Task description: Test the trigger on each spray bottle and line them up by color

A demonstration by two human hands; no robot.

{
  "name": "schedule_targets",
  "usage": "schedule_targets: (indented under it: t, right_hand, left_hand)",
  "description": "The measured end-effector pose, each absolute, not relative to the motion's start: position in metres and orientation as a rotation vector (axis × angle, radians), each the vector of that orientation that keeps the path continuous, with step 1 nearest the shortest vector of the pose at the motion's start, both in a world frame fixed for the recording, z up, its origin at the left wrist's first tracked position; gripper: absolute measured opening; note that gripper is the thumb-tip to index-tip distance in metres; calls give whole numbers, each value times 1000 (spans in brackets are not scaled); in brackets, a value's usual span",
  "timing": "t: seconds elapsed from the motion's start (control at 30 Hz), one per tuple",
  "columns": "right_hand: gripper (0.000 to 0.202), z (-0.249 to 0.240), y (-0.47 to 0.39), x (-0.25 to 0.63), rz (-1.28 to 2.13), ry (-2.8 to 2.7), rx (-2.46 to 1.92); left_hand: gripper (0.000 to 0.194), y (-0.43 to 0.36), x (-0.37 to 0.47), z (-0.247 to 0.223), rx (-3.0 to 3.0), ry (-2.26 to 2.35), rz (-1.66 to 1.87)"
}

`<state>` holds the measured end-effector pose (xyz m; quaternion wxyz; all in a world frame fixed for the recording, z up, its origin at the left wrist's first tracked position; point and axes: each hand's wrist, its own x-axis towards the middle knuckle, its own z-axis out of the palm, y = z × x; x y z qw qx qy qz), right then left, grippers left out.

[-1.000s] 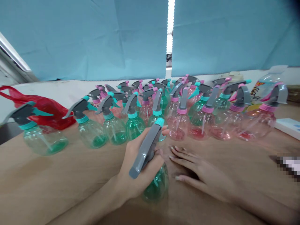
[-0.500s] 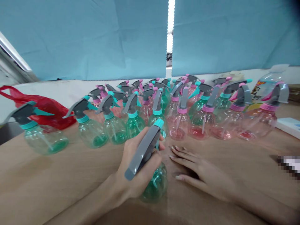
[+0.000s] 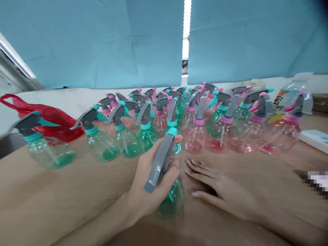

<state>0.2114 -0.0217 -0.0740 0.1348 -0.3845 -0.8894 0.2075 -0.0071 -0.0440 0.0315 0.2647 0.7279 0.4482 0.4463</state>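
Observation:
A green spray bottle (image 3: 171, 201) with a grey head and turquoise nozzle stands near the front middle of the wooden table (image 3: 77, 194). Wrapped round its neck and spray head is my left hand (image 3: 151, 177), which hides the bottle's collar. My right hand (image 3: 217, 186) rests on the table just right of that bottle, fingers spread, holding nothing. Just beyond the hands stands a row of bottles, among them a green one (image 3: 148, 138) and a pink one (image 3: 193, 140).
Several more green and pink spray bottles fill the back. A red plastic bag (image 3: 56, 121) lies at the left. On the right are a large clear bottle (image 3: 292, 95), a white box (image 3: 315, 140) and a pixelated object (image 3: 316, 181). Blue cloth (image 3: 89, 44) hangs behind.
My left hand and the held spray head have shifted slightly right, and the head is turned a little more upright. My right hand has not moved.

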Motion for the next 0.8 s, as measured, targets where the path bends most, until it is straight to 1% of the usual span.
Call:
schedule_targets:
  t: [0.27, 0.57, 0.7, 0.8]
  right_hand:
    - [60, -73, -21, 211, 606, -2574, -1105]
    - [60, -71, -21, 211, 599, -2569, -1079]
    - [60, -70, -21, 211, 575, -2583, -1067]
    - [60, -71, -21, 212, 565, -2589, -1062]
  left_hand:
    - [42, -43, -8, 34, 1936, 1253, 1157]
    - [33, -41, -8, 30, 1949, 1238, 1229]
    - [34, -41, -10, 27, 1881, 1239, 1187]
    - [30, -42, -13, 28, 1883, 1207, 1153]
